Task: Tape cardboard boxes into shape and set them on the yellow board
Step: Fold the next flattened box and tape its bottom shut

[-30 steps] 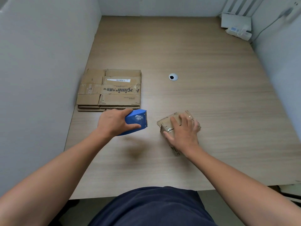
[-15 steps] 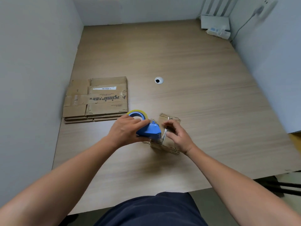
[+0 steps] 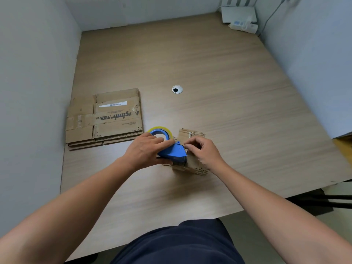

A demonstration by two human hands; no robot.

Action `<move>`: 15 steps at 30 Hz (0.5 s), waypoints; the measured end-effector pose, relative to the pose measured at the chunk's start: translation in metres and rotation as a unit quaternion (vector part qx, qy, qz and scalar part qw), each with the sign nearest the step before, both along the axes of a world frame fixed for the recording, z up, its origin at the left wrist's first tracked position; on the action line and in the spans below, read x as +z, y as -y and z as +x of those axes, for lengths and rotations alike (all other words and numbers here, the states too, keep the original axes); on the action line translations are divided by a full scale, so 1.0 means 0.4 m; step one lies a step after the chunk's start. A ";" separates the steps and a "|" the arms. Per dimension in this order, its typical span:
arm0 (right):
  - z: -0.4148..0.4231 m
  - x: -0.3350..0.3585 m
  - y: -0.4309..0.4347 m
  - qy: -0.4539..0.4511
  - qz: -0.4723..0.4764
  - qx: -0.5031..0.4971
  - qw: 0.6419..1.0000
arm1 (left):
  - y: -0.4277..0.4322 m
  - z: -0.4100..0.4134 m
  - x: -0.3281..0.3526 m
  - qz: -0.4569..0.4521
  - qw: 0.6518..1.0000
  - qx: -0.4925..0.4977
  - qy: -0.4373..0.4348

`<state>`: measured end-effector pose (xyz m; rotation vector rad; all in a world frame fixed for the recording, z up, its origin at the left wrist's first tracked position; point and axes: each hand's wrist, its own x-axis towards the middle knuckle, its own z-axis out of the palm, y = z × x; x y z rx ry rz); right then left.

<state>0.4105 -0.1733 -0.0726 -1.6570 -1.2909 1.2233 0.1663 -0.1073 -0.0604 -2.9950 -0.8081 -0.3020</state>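
Observation:
A small folded cardboard box (image 3: 192, 162) stands on the wooden table near its front edge. My left hand (image 3: 146, 149) grips a blue tape dispenser (image 3: 174, 152) with a yellowish tape roll and holds its front end against the box's top. My right hand (image 3: 204, 151) rests on the box just right of the dispenser, its fingers curled and pinching at the strip of tape by the dispenser's mouth. A sliver of the yellow board (image 3: 343, 147) shows at the right edge, beyond the table.
A stack of flattened cardboard boxes (image 3: 103, 119) lies at the left, close to the grey wall. A round cable hole (image 3: 177, 89) sits mid-table. A white device with a cable (image 3: 241, 18) occupies the far right corner. Grey partitions wall both sides.
My left hand brought the dispenser right from beside the box onto its top. My right hand shifted from lying flat on the box to pinching at the tape. The camera has tilted.

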 end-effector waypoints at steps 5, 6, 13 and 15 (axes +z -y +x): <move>-0.020 0.027 0.016 0.026 0.050 -0.063 0.996 | -0.008 -0.014 0.025 0.007 0.998 0.008 0.059; -0.020 0.037 0.025 0.019 0.054 -0.080 0.995 | -0.014 -0.022 0.032 0.010 0.998 0.004 0.065; 0.063 0.038 0.144 -0.085 -0.079 -0.162 0.980 | -0.023 -0.112 0.042 -0.062 0.996 0.028 0.057; 0.045 0.031 0.175 -0.111 -0.107 -0.174 0.973 | -0.017 -0.123 0.043 -0.127 0.990 0.042 0.036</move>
